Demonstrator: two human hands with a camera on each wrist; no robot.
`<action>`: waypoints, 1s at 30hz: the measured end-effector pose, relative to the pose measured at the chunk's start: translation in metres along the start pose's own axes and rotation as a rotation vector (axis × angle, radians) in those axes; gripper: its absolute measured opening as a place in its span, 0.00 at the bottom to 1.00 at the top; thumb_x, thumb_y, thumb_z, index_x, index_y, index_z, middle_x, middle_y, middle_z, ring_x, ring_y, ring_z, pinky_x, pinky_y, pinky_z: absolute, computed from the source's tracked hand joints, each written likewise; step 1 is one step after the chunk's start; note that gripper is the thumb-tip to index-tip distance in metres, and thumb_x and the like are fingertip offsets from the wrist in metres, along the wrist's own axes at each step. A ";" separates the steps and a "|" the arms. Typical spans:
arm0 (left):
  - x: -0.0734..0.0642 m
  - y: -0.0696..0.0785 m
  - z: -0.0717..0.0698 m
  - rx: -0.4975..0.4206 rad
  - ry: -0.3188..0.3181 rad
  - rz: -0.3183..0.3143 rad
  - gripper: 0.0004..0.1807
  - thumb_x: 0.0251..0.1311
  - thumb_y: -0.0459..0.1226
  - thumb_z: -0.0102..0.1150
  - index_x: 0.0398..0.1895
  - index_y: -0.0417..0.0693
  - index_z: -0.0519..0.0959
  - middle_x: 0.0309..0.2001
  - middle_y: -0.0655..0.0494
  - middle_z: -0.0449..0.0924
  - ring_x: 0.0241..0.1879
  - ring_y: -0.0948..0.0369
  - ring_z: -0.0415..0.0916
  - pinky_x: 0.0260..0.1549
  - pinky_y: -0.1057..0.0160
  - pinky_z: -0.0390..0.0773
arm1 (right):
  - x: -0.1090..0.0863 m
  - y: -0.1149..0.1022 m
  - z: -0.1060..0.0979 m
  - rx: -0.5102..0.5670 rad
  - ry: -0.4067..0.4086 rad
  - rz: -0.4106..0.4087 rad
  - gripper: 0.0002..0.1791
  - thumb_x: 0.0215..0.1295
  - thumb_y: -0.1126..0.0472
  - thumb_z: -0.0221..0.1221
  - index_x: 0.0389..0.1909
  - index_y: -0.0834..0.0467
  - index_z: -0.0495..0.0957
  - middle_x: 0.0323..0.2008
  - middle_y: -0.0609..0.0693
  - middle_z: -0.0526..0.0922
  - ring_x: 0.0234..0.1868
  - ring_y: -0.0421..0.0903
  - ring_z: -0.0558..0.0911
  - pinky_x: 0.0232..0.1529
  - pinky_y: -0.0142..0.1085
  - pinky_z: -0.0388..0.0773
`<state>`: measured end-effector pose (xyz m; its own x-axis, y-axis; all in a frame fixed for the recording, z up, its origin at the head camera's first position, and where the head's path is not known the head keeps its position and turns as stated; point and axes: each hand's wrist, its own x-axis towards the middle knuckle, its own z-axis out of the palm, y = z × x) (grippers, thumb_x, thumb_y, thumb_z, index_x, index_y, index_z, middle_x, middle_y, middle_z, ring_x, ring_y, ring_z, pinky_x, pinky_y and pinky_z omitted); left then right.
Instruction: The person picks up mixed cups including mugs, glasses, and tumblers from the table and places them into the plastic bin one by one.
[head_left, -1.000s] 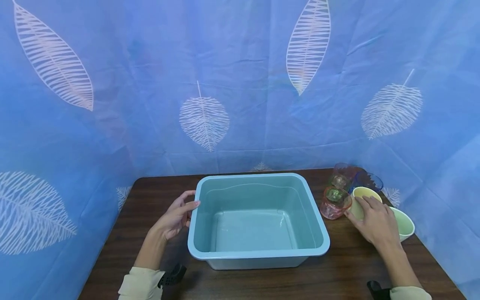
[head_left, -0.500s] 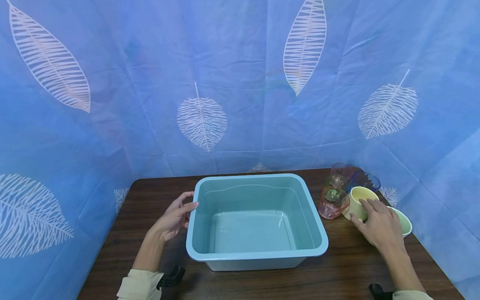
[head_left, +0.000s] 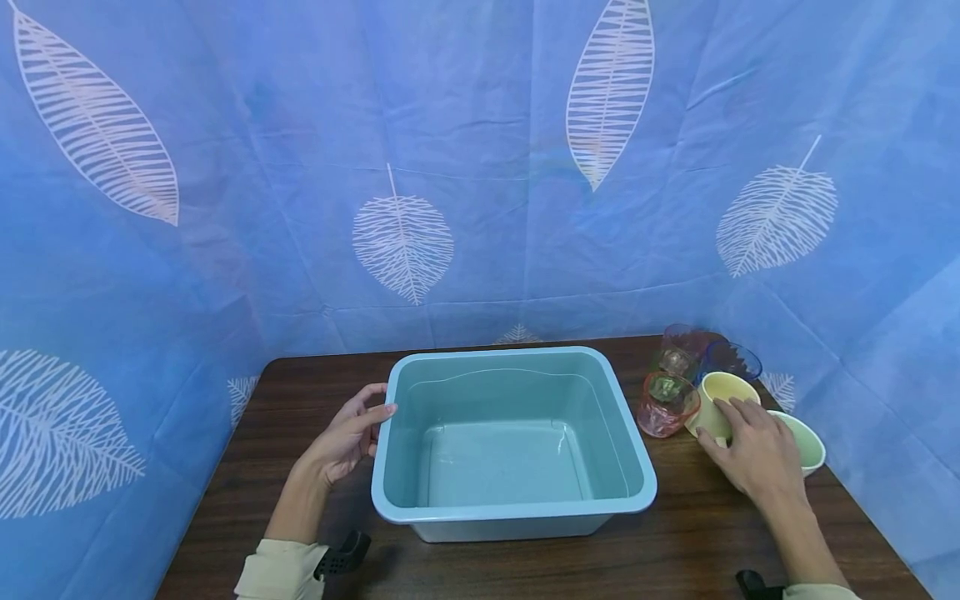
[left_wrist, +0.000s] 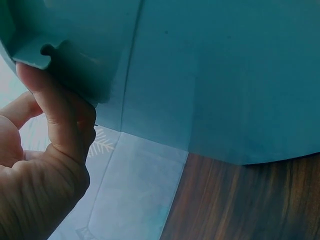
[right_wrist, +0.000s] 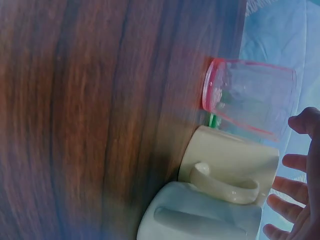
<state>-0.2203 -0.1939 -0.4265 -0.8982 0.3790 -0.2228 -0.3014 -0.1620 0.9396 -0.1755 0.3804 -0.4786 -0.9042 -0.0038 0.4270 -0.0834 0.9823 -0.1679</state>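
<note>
My left hand (head_left: 352, 433) holds the left rim of a light blue plastic basin (head_left: 517, 508), its thumb over the rim and the other fingers outside. In the left wrist view, my fingers meet the underside of the basin's lip. My right hand (head_left: 757, 446) hovers at a pale yellow mug (head_left: 708, 410), with loosely spread fingers overlapping its near side and rim. The right wrist view shows those fingertips just above the mouth of the yellow mug, whose handle (right_wrist: 227, 185) faces the camera. A pale green mug (head_left: 808, 446) stands beside it, partly behind the right hand.
Left of the yellow mug stands a clear reddish glass (head_left: 663, 417). Behind are a blue-rimmed glass (head_left: 731, 360) and a pinkish glass (head_left: 682, 342). All are near the right edge of the dark wooden table (head_left: 660, 550). Blue leaf-print cloth (head_left: 487, 242) hangs around it.
My right hand has drawn back slightly from the yellow mug, then eased a little toward it, uncovering more of the mug. The left hand and basin stay put; the head view shifts slightly.
</note>
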 end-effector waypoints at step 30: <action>0.000 -0.002 -0.003 -0.026 0.005 -0.020 0.27 0.78 0.33 0.51 0.73 0.42 0.54 0.36 0.50 0.87 0.29 0.60 0.89 0.27 0.62 0.89 | 0.001 -0.002 -0.004 0.001 0.097 0.092 0.29 0.58 0.59 0.67 0.55 0.75 0.75 0.55 0.75 0.77 0.58 0.74 0.74 0.62 0.72 0.67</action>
<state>-0.2204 -0.1962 -0.4291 -0.8934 0.3782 -0.2426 -0.3273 -0.1777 0.9281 -0.1745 0.3787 -0.4744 -0.8634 0.1045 0.4936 -0.0023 0.9775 -0.2111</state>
